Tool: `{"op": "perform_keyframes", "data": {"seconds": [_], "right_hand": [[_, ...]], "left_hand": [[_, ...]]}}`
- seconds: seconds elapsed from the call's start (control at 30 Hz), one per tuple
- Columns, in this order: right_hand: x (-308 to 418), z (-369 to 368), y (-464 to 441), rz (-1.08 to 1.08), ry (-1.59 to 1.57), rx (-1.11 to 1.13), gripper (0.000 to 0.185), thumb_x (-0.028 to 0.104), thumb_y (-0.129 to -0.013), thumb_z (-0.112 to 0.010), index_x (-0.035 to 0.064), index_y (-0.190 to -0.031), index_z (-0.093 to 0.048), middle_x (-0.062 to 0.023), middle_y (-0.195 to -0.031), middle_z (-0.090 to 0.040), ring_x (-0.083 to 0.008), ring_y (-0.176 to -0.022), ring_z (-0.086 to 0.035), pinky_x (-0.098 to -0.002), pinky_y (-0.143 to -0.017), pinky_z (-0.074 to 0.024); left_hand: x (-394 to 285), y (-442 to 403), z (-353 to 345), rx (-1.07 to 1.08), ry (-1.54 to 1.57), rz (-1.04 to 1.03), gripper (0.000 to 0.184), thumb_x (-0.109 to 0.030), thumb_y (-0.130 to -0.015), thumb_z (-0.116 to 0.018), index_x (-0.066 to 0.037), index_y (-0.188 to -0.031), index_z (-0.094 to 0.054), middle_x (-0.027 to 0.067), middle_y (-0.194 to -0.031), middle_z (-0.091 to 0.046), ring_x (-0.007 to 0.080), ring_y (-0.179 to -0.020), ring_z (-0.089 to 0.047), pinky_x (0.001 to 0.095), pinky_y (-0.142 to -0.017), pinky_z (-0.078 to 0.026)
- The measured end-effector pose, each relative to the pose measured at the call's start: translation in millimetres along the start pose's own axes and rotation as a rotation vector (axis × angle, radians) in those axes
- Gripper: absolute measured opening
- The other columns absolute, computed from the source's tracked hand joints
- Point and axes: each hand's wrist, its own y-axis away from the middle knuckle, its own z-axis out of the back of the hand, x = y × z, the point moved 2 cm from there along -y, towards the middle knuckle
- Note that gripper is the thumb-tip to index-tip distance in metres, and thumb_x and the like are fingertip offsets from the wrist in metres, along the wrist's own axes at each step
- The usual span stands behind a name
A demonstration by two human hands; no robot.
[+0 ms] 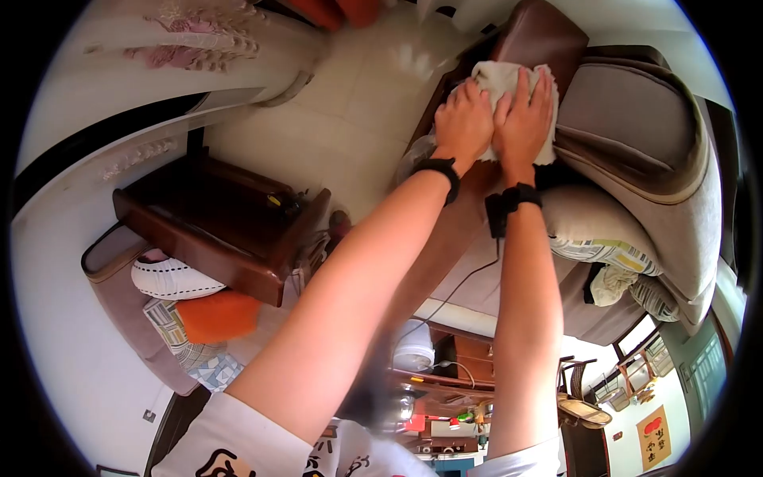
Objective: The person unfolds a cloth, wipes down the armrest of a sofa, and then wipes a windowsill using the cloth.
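A pale cloth point(499, 75) lies spread on the brown wooden surface point(542, 36) beside the sofa. My right hand point(524, 115) presses flat on it, fingers stretched and apart. Against the cloth's left side rests my left hand point(465, 119), its fingers slightly bent and a little apart; their tips reach the cloth's edge. The two thumbs are close together. Black bands circle both wrists, and from the small black box point(496, 213) at the right wrist a dark cable runs down.
A grey sofa point(628, 119) with cushions point(596, 222) borders the wooden surface on the right. On the left stands a dark wooden table point(214, 230) near an orange cushion point(217, 316). Tiled floor point(342, 103) lies between. Below is a white round container point(413, 346).
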Motion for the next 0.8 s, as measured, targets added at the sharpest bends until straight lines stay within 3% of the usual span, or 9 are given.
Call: {"op": "perform_keyframes", "data": {"seconds": [0.3,0.37,0.4,0.47,0.5,0.8], "right_hand": [[-26.7,-25.7,-32.9,-0.046,0.035,-0.197,0.041,0.021,-0.092,-0.056,0.0071,-0.131,-0.061,-0.0221,-0.143,-0.051,-0.0396,-0.136,-0.045,-0.0499,-0.111,-0.0388],[-16.7,-12.1,-40.2,-0.048,0.063,-0.190,0.041,0.017,-0.097,-0.050,-0.0020,-0.133,-0.054,-0.0275,-0.141,-0.051,-0.0434,-0.134,-0.046,-0.0494,-0.113,-0.0366],[-14.2,-6.7,-40.6,-0.044,0.080,-0.186,0.042,0.015,-0.099,-0.046,-0.0065,-0.134,-0.051,-0.0302,-0.140,-0.051,-0.0453,-0.133,-0.046,-0.0492,-0.113,-0.0354],[-23.0,-18.4,-39.8,-0.069,0.062,-0.172,0.043,0.010,-0.095,-0.050,-0.0051,-0.135,-0.051,-0.0287,-0.143,-0.048,-0.0447,-0.137,-0.041,-0.0501,-0.116,-0.0321],[-26.4,-22.0,-39.5,-0.070,0.062,-0.187,0.042,0.010,-0.095,-0.050,-0.0053,-0.135,-0.051,-0.0291,-0.142,-0.049,-0.0449,-0.136,-0.042,-0.0500,-0.116,-0.0329],[-33.6,-36.5,-42.8,0.018,0.215,-0.309,0.040,0.013,-0.096,-0.049,-0.0064,-0.130,-0.053,-0.0325,-0.133,-0.055,-0.0472,-0.128,-0.049,-0.0502,-0.113,-0.0367]], "left_hand": [[-19.5,-55.4,-17.8,-0.011,-0.039,-0.031,0.036,-0.031,-0.103,-0.041,0.002,-0.111,-0.054,0.0257,-0.101,-0.068,0.0461,-0.090,-0.066,0.0571,-0.075,-0.051],[-25.2,-61.4,-12.1,-0.011,-0.041,-0.033,0.033,-0.030,-0.102,-0.045,0.001,-0.111,-0.053,0.0234,-0.099,-0.068,0.0430,-0.091,-0.067,0.0537,-0.076,-0.052],[-29.2,-65.1,-10.1,0.092,-0.036,0.011,0.034,-0.028,-0.102,-0.043,0.002,-0.115,-0.053,0.0243,-0.109,-0.066,0.0426,-0.100,-0.065,0.0534,-0.084,-0.050],[-40.8,-71.9,5.1,0.289,-0.017,0.099,0.038,-0.025,-0.103,-0.037,0.004,-0.122,-0.052,0.0263,-0.127,-0.061,0.0419,-0.117,-0.060,0.0528,-0.099,-0.047],[-23.7,-72.5,-21.9,0.007,-0.014,-0.090,0.035,-0.030,-0.104,-0.038,0.002,-0.110,-0.052,0.0265,-0.108,-0.067,0.0466,-0.096,-0.066,0.0572,-0.085,-0.051],[-28.4,-73.2,-8.1,0.120,-0.012,-0.093,0.051,-0.045,-0.101,-0.043,0.002,-0.117,-0.057,0.0273,-0.111,-0.068,0.0449,-0.104,-0.066,0.0543,-0.090,-0.052]]}}
